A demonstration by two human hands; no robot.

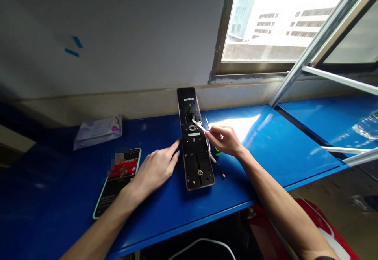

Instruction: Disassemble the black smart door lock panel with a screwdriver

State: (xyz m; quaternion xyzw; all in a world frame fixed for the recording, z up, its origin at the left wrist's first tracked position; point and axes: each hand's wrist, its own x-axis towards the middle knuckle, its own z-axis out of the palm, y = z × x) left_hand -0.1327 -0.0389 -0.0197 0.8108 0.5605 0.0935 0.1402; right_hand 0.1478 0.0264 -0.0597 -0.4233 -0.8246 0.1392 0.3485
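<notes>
A long black panel point(196, 153), which looks like the inner side of a door lock, lies lengthwise on the blue table. It has screws, small white labels and an opening in its upper part. A white-wrapped cable point(200, 125) comes out of that opening. My right hand point(225, 140) pinches this cable just over the panel's right edge. The cable runs down beside the panel to a small connector point(223, 175). At the panel's left edge, my left hand point(158, 164) lies with fingers stretched out, fingertips at the side. A screwdriver with a green handle point(217, 152) is partly hidden behind my right hand.
Left of my left hand lies a phone point(118, 185) with its screen lit. A white and purple packet point(99, 132) is farther back, near the wall. White metal bars point(313, 43) slant across the right side, in front of a window. The blue table point(183, 220) ends close to me.
</notes>
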